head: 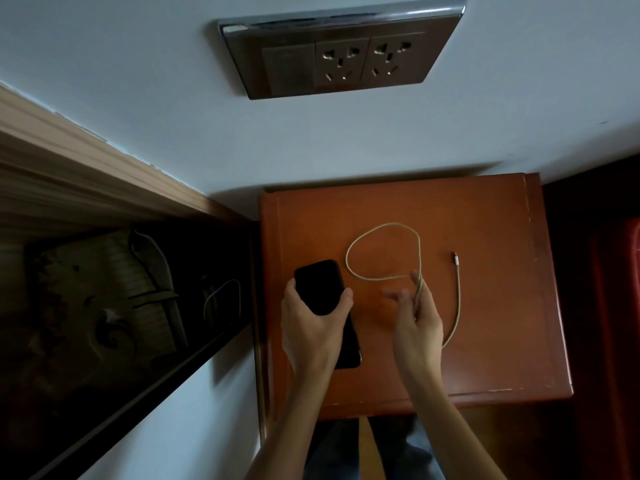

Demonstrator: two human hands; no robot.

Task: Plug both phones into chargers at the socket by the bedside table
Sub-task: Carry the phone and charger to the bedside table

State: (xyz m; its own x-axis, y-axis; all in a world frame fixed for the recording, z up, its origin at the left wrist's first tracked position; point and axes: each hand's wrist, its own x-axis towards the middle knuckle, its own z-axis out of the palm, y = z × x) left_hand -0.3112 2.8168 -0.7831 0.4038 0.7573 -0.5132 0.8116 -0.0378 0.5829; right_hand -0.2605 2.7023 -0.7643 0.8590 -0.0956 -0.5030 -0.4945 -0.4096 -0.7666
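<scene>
My left hand [313, 332] grips a black phone [320, 285] over the left part of the reddish-brown bedside table [485, 341]. A second dark phone [349, 351] seems to lie partly under that hand. My right hand [417, 323] holds a pale braided charging cable [381, 237] between its fingers. The cable forms a loop on the table, and its free connector end [455, 258] lies to the right. On the wall above, a dark socket plate [341, 57] shows two empty outlets. No charger plug is visible.
A wooden bed frame [86, 174] runs along the left, with dark patterned bedding [104, 306] and another pale cable [225, 296] below it. Something red [623, 289] stands right of the table. My legs show below the table's front edge.
</scene>
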